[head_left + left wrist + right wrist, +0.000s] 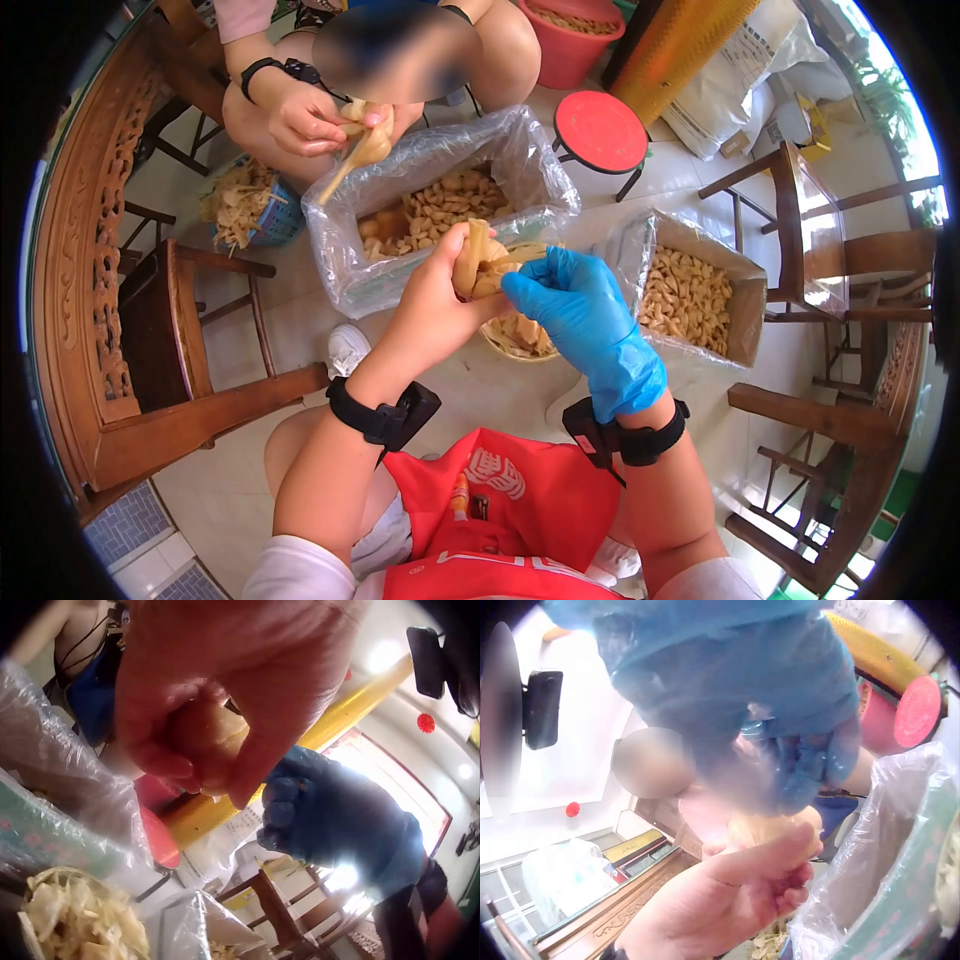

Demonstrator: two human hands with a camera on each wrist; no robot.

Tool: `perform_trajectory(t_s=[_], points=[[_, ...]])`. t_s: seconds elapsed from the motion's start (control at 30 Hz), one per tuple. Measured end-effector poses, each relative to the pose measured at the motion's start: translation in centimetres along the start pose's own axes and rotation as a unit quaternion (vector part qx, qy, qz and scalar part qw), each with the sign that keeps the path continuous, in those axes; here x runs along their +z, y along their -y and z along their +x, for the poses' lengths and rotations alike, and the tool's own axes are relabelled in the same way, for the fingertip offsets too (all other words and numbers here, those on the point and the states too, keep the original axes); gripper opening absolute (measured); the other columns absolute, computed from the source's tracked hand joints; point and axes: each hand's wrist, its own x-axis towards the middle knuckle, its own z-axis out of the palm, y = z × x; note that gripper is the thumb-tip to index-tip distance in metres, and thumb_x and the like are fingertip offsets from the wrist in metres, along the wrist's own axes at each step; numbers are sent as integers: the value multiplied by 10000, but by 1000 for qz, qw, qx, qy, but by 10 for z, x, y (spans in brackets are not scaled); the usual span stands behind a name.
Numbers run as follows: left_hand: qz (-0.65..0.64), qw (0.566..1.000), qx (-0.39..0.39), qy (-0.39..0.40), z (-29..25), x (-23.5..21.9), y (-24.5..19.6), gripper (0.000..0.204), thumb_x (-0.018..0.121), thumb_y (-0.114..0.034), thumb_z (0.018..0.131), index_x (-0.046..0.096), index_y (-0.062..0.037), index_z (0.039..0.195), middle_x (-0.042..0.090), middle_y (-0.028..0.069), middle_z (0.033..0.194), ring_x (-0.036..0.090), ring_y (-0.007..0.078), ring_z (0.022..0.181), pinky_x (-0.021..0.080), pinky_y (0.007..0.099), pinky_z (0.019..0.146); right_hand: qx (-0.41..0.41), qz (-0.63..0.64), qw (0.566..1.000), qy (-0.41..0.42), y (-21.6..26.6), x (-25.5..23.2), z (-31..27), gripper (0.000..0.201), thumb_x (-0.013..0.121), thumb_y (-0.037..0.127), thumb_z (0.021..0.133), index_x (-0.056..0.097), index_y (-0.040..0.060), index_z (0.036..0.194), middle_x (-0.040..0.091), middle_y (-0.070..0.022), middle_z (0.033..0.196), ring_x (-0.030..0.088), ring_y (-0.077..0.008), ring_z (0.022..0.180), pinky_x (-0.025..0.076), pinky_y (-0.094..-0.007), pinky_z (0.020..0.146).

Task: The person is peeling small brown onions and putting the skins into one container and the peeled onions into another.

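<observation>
A pale yellow bulb with thick leafy layers [478,268] is gripped in my bare left hand [440,300], fingers curled round it. My right hand [590,325], in a blue glove, pinches a strip of the layers on its right side. In the left wrist view, the left hand [232,682] curls round the pale piece [217,742], with the gloved hand [337,817] to the right. In the right wrist view the gloved fingers [802,765] are above the piece [772,829] and the bare hand [720,900]. Below the hands stands a basket of peelings [520,335].
A plastic-lined box [345,270] holds pale pieces and liquid; another lined box [750,345] holds more pieces. Opposite, a person's hands [310,120] hold a similar bulb. Around stand a red stool [602,130], a blue basket of peelings [275,215] and wooden chairs [165,330].
</observation>
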Motion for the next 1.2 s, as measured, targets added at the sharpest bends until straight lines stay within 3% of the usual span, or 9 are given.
perform_trajectory(t_s=[0.07, 0.13, 0.23, 0.37, 0.6, 0.77, 1.03, 1.1, 1.2], points=[[43, 999, -7, -12, -1, -1, 3, 621, 752, -77, 716, 386, -53, 1217, 569, 112, 1058, 585, 197, 972, 476, 317, 820, 15, -26, 1000, 6, 0, 3, -1, 243, 675, 194, 771, 619, -21, 870, 639, -136, 796, 599, -220, 702, 480, -329, 678], [86, 996, -14, -23, -4, -1, 0, 643, 757, -94, 709, 365, -47, 1216, 578, 136, 1045, 595, 227, 966, 474, 329, 815, -168, -107, 965, -168, 2, 7, -2, 267, 691, 170, 753, 618, -7, 939, 626, -156, 922, 600, -279, 864, 472, -361, 769], [104, 993, -62, 9, -6, 0, -12, 632, 742, -45, 721, 342, -104, 1206, 574, 80, 1007, 581, 156, 904, 490, 296, 758, -277, -93, 954, -71, -2, -2, 9, 321, 700, 145, 740, 611, 8, 1017, 607, -163, 998, 569, -317, 975, 457, -381, 826], [154, 987, -28, 28, -7, 0, -3, 582, 753, -27, 706, 350, -84, 1123, 585, 85, 967, 588, 163, 904, 491, 302, 762, -186, -77, 975, 93, 8, -10, 2, 334, 680, 139, 755, 603, 6, 1051, 608, -173, 1003, 588, -338, 911, 468, -378, 800], [-187, 972, -53, 131, -5, -2, -3, 664, 698, 25, 762, 382, -102, 1332, 488, 22, 1184, 492, 118, 1070, 447, 280, 895, -205, -79, 976, -9, 5, -15, 6, 240, 672, 140, 772, 637, 10, 972, 646, -147, 802, 629, -252, 735, 479, -326, 670], [-222, 967, -49, 117, -6, 0, -18, 661, 637, -28, 833, 306, -125, 1397, 485, 42, 1240, 503, 120, 1077, 450, 299, 914, -56, 58, 997, -13, 2, -17, 8, 216, 653, 160, 820, 647, -7, 959, 652, -60, 775, 556, -86, 702, 457, -262, 640], [-287, 951, -94, 62, -8, 2, -19, 499, 470, -271, 956, 277, -148, 1400, 462, 1, 1224, 528, 105, 981, 505, 321, 826, -25, 182, 983, 20, -13, -14, 17, 241, 675, 164, 812, 642, -18, 966, 639, -38, 807, 550, -94, 723, 437, -240, 645], [-289, 951, -98, 57, -10, 5, -17, 444, 445, -321, 962, 335, -155, 1359, 488, -16, 1186, 520, 85, 949, 494, 299, 773, -41, 185, 982, 20, -21, -8, 19, 241, 678, 159, 809, 638, -30, 952, 640, -46, 799, 551, -98, 700, 438, -244, 634], [-278, 955, -104, -5, -3, 9, 0, 330, 451, -353, 961, 457, -141, 1215, 392, -49, 737, 394, 58, 617, 356, 191, 567, -106, 150, 983, -15, -12, 7, 13, 214, 653, 178, 829, 632, -22, 904, 620, -36, 743, 540, -106, 643, 449, -262, 614]])
